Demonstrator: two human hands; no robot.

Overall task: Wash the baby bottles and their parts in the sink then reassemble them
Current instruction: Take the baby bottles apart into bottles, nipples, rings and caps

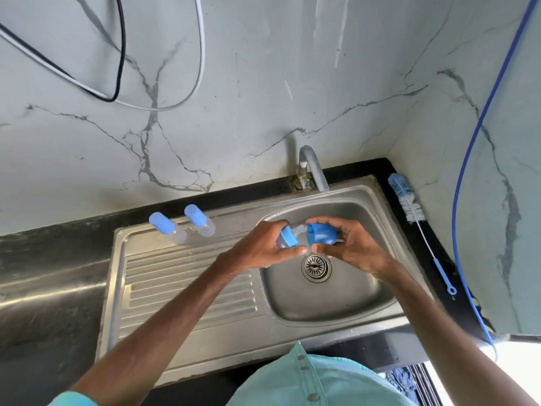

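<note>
Over the sink basin (345,300), my left hand (263,247) grips a clear baby bottle with a blue collar (288,237) and a pale teat pointing right. My right hand (351,247) holds a blue cap (322,233), its open end facing the teat and a short gap away. Two capped bottles (168,228) (200,221) stand upright at the back of the draining board. The bottle body in my left hand is mostly hidden by my fingers.
A grey tap (314,168) arches over the basin's back edge, no water visibly running. A blue-and-white bottle brush (409,206) lies on the black counter right of the sink. The drain strainer (316,266) sits under my hands. A blue hose (468,171) hangs along the right wall.
</note>
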